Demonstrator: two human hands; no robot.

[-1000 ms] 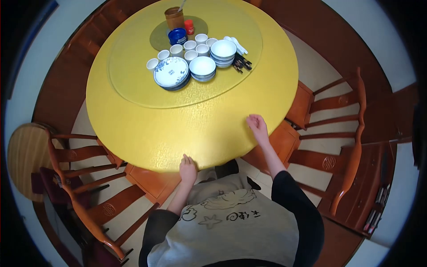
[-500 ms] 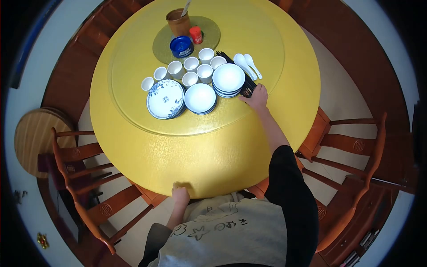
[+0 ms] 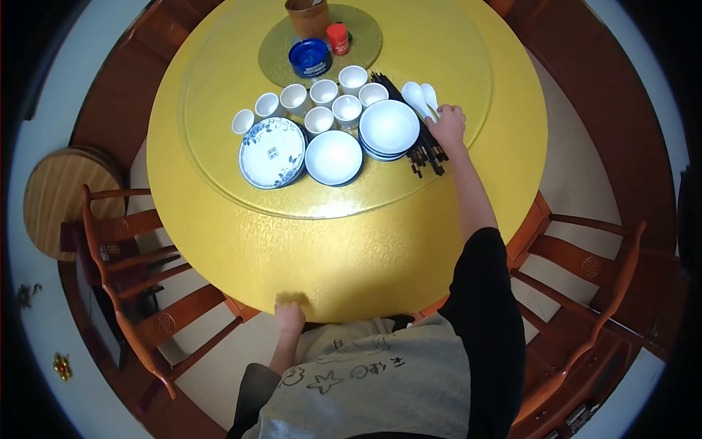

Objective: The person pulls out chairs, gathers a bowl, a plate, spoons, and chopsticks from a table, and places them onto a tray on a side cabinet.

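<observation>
Far left: round wooden board (image 3: 62, 197) sits off the table, with a chair (image 3: 146, 293) close to the rim. Left hand (image 3: 289, 316) is curled over the near edge of the yellow table (image 3: 351, 249), which has a wide bare band in front. On the turntable (image 3: 212, 110): patterned plates (image 3: 272, 152), bowl stack (image 3: 333, 156), cups (image 3: 322, 91). Right hand (image 3: 447, 124), well apart from the left, is on the white spoons (image 3: 418, 96), just beside the chopsticks (image 3: 428, 154). Can't tell if it's gripping. Turntable is bare to its right.
</observation>
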